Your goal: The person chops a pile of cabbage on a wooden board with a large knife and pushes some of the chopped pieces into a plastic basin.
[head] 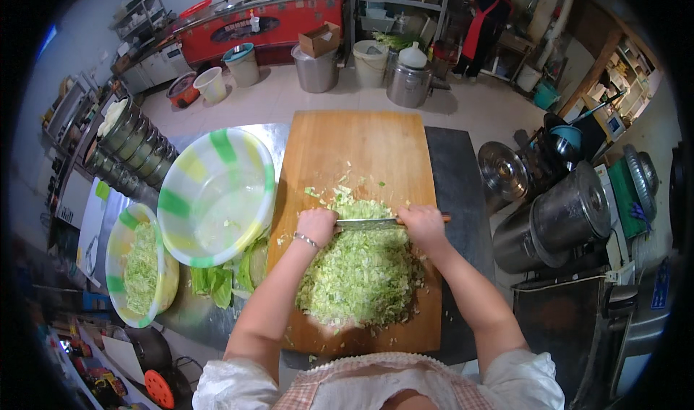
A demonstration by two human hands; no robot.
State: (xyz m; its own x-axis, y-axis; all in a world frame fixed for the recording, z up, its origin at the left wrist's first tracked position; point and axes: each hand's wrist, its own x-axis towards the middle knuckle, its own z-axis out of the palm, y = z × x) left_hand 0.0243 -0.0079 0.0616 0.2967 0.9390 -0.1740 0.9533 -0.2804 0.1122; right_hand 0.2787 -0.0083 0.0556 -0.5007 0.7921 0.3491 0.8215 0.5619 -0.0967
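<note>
A kitchen knife [368,224] lies crosswise over a heap of finely chopped cabbage [358,274] on a wooden cutting board [358,144]. My right hand [424,225] grips its wooden handle, whose end shows past the fist. At the other end, my left hand [317,227] is closed around the blade's tip or spine; the exact hold is hidden by the fingers. Most of the cabbage lies on my side of the blade, with a smaller part beyond it. Loose bits are scattered over the board around the heap.
A large striped plastic basin [217,193] stands left of the board, tilted. Beside it, a smaller basin [133,269] holds shredded cabbage. Whole cabbage leaves [217,285] lie below. Stacked steamers [135,144] rise at the far left, metal pots [564,220] at right. A person [485,25] stands at the back.
</note>
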